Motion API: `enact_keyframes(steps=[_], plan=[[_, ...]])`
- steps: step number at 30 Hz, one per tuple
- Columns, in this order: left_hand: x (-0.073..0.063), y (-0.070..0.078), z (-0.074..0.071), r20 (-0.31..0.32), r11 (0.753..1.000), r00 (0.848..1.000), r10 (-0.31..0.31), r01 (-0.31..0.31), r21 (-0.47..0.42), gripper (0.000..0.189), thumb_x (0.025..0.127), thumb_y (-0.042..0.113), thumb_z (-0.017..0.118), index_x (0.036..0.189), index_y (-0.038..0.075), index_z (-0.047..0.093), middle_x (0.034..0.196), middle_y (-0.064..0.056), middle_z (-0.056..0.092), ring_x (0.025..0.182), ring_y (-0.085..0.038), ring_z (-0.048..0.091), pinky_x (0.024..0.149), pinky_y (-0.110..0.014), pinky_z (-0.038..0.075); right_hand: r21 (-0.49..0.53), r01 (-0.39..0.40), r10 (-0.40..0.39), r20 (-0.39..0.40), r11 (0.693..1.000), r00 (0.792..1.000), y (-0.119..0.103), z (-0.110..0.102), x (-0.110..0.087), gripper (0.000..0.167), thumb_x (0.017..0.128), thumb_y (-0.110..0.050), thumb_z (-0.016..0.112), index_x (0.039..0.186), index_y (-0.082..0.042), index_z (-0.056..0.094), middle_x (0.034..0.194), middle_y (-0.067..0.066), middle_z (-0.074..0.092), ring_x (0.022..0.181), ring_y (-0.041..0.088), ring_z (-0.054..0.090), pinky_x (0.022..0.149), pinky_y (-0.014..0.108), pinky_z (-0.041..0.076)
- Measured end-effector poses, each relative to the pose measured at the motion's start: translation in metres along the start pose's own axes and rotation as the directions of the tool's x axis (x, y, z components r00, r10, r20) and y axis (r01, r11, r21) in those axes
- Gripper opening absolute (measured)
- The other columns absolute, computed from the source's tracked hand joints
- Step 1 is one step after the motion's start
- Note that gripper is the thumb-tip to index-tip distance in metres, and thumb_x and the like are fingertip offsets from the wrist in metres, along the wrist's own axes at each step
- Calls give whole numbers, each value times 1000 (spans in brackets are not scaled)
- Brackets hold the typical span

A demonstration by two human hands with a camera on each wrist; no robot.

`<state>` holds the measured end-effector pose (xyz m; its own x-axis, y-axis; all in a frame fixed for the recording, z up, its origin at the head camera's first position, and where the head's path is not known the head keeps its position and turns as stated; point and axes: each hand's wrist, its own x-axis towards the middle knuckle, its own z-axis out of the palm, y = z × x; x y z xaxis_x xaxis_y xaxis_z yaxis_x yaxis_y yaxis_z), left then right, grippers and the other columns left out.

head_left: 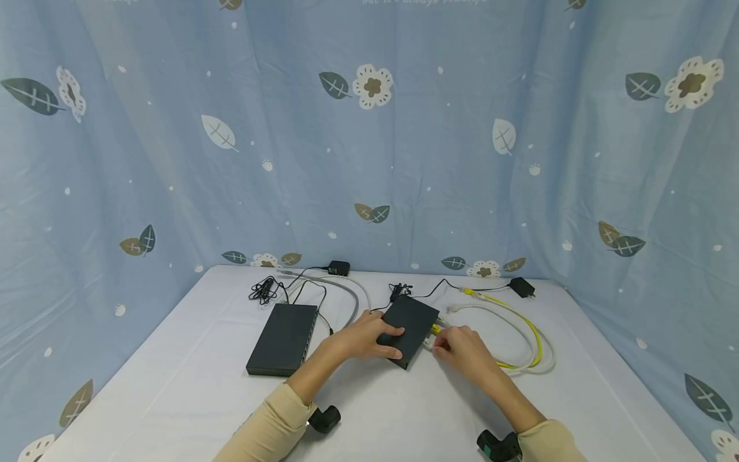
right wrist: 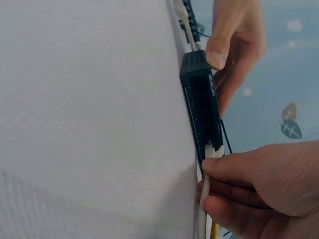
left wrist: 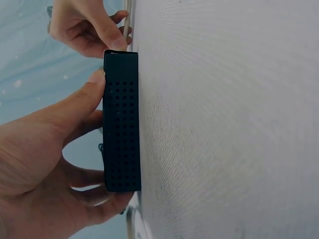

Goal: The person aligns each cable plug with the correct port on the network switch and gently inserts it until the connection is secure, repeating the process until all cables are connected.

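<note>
Since the left hand (head_left: 364, 335) has the small box (head_left: 411, 327) gripped by its sides, thumb against fingers, I'd guess it's there as a brace so the box won't skid. The ports are turned toward the right hand (head_left: 462, 351), probably for easy access. That one's pinching a white plug (right wrist: 210, 151) right at a port near one end; can't tell if it's seated. Small box is between the hands, low over the table (head_left: 392, 417), and I can't make out whether it touches. Big box (head_left: 283, 337) lies flat off to the left, likely parked out of the way.

Count: 2 boxes, 2 adapters (one (head_left: 339, 268) at the back, one (head_left: 522, 287) back right), 1 yellow cable (head_left: 538, 337) looped on the right, 1 grey cable (head_left: 356, 299) behind the left hand. White cables overlap too much to number, sorry.
</note>
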<state>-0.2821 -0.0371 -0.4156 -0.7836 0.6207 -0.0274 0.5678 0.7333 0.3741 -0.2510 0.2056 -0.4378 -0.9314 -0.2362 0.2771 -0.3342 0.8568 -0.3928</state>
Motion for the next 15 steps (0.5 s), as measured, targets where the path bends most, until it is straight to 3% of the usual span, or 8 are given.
enact_keyframes(steps=[15], plan=[[0, 0, -1, 4, 1000, 1000, 6, -6, 13, 57, 85, 51, 71, 136, 28, 60, 147, -13, 51, 136, -38, 40, 108, -53, 40, -4, -3, 3, -4, 1000, 1000, 1, 2, 1, 10, 80, -11, 79, 73, -14, 73, 64, -11, 63, 59, 1, 53, 57, 21, 45]])
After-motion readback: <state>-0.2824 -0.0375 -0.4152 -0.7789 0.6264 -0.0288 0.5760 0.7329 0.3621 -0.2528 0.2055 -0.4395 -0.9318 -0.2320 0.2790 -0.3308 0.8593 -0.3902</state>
